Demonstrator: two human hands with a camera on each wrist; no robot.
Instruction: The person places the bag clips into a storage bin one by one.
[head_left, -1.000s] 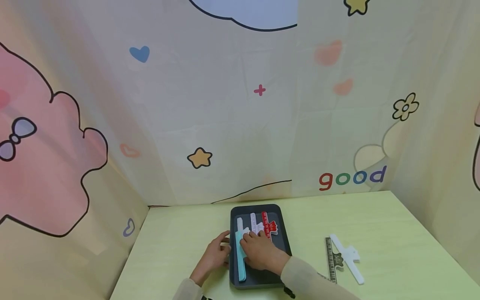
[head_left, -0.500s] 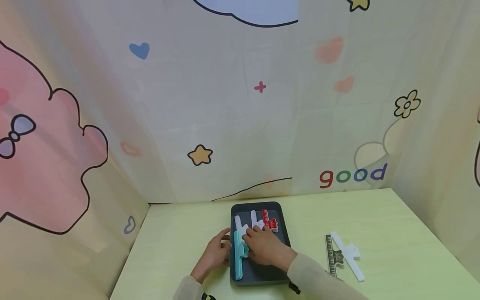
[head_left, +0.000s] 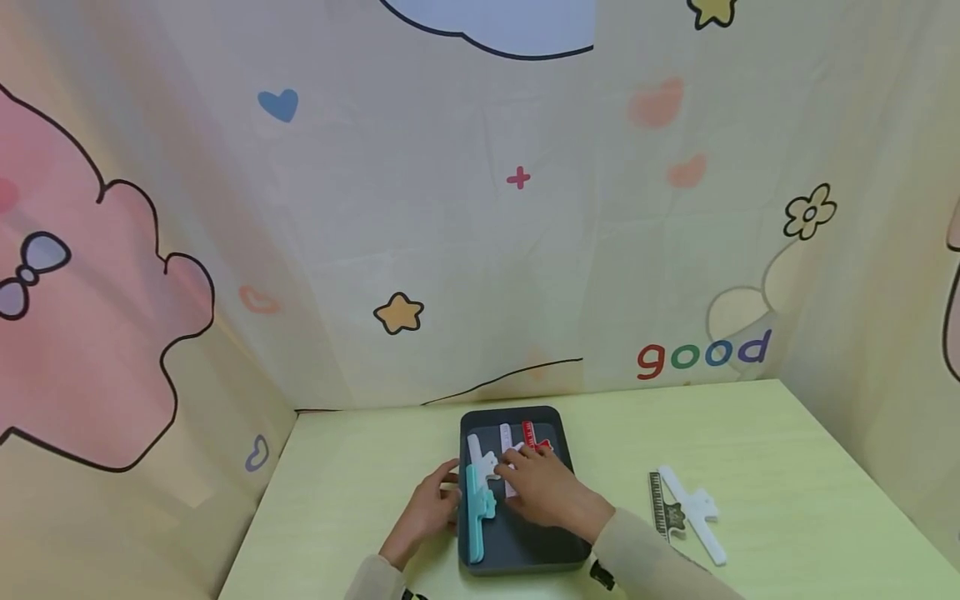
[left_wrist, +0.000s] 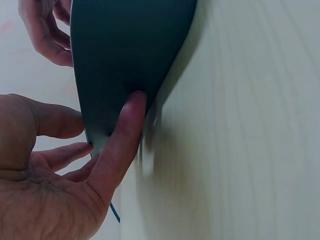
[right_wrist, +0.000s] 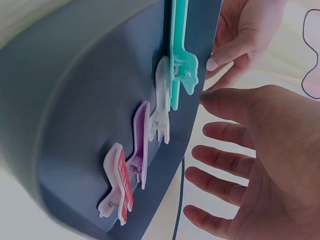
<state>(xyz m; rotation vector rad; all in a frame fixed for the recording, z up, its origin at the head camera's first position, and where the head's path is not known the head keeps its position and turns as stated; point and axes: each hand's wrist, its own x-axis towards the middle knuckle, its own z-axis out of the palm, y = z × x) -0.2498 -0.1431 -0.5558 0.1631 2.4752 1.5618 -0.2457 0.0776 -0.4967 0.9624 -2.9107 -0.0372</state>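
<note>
My right hand (head_left: 543,487) is over the dark grey tray (head_left: 525,548), and the right wrist view shows its fingers spread and holding nothing. Beneath and beside it lie plastic clips. A teal clip (head_left: 475,517) runs along the tray's left wall, its far end overlapping a white clip (right_wrist: 162,100). A purple clip (right_wrist: 141,145) and a red one (right_wrist: 123,185) sit farther right, partly hidden by the right hand in the head view. At the tray's left side is my left hand (head_left: 426,510), fingers fairly straight, one fingertip (left_wrist: 135,100) touching the outer wall.
On the pale green table (head_left: 352,467), right of the tray, lie a black ruler-marked clip (head_left: 660,504) and a larger white clip (head_left: 697,517), side by side. A curtain with cartoon prints (head_left: 480,250) hangs behind the table.
The teal clip has shifted left against the tray wall, and the white clip has also slid left. My right hand has let go and moved right over the purple and red clips. The left hand stays put.
</note>
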